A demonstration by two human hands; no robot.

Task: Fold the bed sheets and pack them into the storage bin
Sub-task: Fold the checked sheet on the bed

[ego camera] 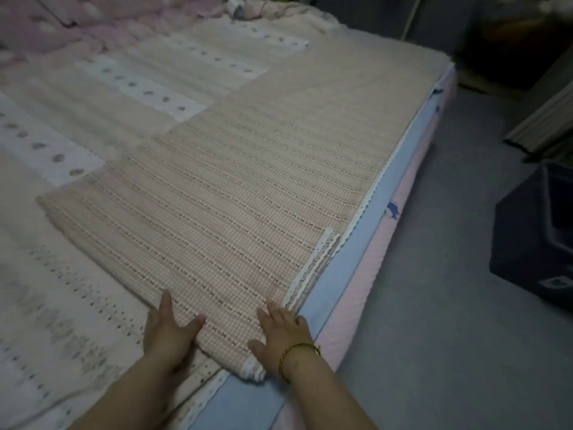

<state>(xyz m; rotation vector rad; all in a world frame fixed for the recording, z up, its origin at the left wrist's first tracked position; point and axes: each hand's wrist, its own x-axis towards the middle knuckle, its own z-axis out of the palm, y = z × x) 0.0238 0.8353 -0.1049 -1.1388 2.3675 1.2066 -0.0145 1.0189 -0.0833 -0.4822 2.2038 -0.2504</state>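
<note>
A beige checked sheet lies folded into a long, flat band on the bed. It runs along the bed's right edge from the near corner toward the far end. Its white scalloped trim shows in stacked layers at the near right side, and more trim bunches at the nearest corner.

Both hands rest on the near end of the sheet and hold nothing. The left hand lies palm down at the sheet's left edge, fingers straight and together. Its thumb is spread out onto the checked cloth. The right hand lies flat just inside the trimmed right edge, fingers straight and slightly fanned, thumb pointing left. The two hands are near each other but apart, with a strip of sheet between them. A thin bracelet circles the right wrist.

Under the sheet a pale cover with rows of small grey marks spreads over the rest of the bed. It has white dotted patches farther back. A pink quilt is rumpled at the far left. A blue layer shows along the bed's edge below the sheet, above the pink mattress side.

The bin, dark and open at the top, stands on the grey floor to the right, well apart from the bed. Only part of it is in view, and what it holds cannot be made out.
</note>
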